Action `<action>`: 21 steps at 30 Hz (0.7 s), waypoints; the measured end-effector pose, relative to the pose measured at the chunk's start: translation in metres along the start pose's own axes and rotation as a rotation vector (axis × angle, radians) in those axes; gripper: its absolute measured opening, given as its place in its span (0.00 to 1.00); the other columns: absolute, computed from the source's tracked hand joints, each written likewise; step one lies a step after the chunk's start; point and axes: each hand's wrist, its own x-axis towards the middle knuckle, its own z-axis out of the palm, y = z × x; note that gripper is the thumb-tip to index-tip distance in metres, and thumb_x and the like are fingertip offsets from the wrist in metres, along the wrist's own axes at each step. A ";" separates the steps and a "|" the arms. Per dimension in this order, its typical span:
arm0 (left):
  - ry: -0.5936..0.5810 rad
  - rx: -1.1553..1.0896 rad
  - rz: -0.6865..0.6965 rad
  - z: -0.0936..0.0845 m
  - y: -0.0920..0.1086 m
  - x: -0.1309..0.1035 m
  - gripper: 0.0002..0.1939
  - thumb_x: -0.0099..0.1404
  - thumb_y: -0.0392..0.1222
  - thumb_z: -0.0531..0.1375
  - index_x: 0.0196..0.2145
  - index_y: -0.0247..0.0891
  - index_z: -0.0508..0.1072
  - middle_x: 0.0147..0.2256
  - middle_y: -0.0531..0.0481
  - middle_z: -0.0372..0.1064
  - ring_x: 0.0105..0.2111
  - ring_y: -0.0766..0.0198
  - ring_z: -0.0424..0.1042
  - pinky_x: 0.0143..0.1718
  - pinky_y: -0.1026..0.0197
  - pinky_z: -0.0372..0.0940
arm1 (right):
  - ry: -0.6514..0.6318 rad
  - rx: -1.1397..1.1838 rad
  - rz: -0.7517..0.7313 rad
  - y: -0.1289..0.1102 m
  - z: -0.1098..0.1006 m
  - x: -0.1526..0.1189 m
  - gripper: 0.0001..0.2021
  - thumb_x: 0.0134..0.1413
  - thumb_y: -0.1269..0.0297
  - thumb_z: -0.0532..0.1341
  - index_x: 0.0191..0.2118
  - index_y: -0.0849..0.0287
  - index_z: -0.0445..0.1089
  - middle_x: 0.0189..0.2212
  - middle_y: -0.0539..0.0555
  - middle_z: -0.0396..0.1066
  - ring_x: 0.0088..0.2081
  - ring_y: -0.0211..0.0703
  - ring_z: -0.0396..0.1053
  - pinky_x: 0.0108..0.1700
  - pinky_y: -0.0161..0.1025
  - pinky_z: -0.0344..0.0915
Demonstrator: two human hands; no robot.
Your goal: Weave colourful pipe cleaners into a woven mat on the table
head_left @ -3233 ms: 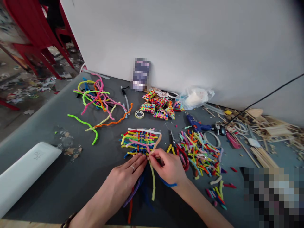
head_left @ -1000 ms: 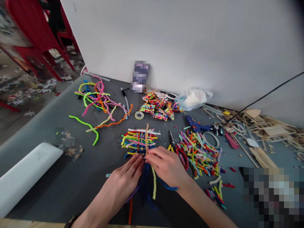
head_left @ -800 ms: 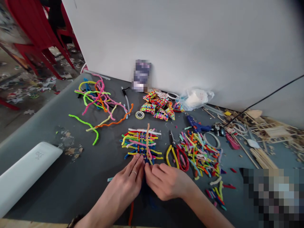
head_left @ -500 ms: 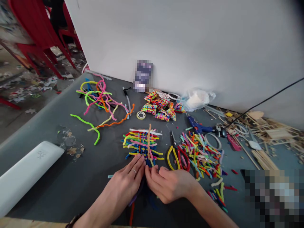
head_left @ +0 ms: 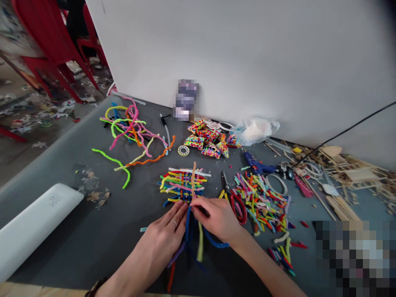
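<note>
A small mat of woven pipe cleaners (head_left: 182, 181) in several colours lies on the table in front of me. My left hand (head_left: 165, 227), with a ring on it, rests with fingers stretched out on the mat's near edge; its thumb is hidden. My right hand (head_left: 218, 218) is closed in a pinch at the near right corner, close to the left fingertips. A blue pipe cleaner (head_left: 218, 243) runs out from under the right hand, its pinched part covered by the fingers. A pale yellow pipe cleaner (head_left: 200, 243) hangs toward me between the hands.
Scissors (head_left: 238, 208) lie right of the mat, by a heap of cut pipe cleaner pieces (head_left: 262, 202). Behind are a blue glue gun (head_left: 258, 165) and woven packets (head_left: 210, 140). Long pipe cleaners (head_left: 130, 123) and a white power bank (head_left: 40, 227) lie left.
My right hand has moved up and slightly right, onto the mat's near right corner. The blue and pale yellow ends now show below it. My left hand has stayed put.
</note>
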 end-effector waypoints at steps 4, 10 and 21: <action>-0.001 0.034 -0.016 -0.001 0.002 0.001 0.26 0.65 0.25 0.52 0.60 0.25 0.68 0.61 0.33 0.67 0.63 0.47 0.65 0.57 0.53 0.70 | 0.027 0.159 0.202 -0.010 0.000 0.007 0.04 0.66 0.66 0.61 0.41 0.52 0.74 0.36 0.46 0.78 0.33 0.36 0.76 0.35 0.32 0.66; -0.019 0.063 -0.032 -0.001 0.005 0.002 0.32 0.63 0.24 0.53 0.64 0.30 0.64 0.61 0.37 0.68 0.63 0.48 0.65 0.58 0.52 0.70 | 0.106 0.172 0.291 -0.008 -0.002 0.015 0.04 0.63 0.65 0.62 0.39 0.52 0.75 0.38 0.51 0.75 0.40 0.42 0.75 0.41 0.36 0.68; 0.063 0.223 -0.065 0.015 0.021 0.006 0.28 0.63 0.30 0.53 0.61 0.24 0.69 0.62 0.36 0.66 0.62 0.50 0.68 0.59 0.54 0.70 | 0.072 0.080 0.295 -0.013 0.001 0.026 0.02 0.61 0.68 0.64 0.36 0.53 0.73 0.35 0.49 0.73 0.41 0.43 0.71 0.44 0.39 0.66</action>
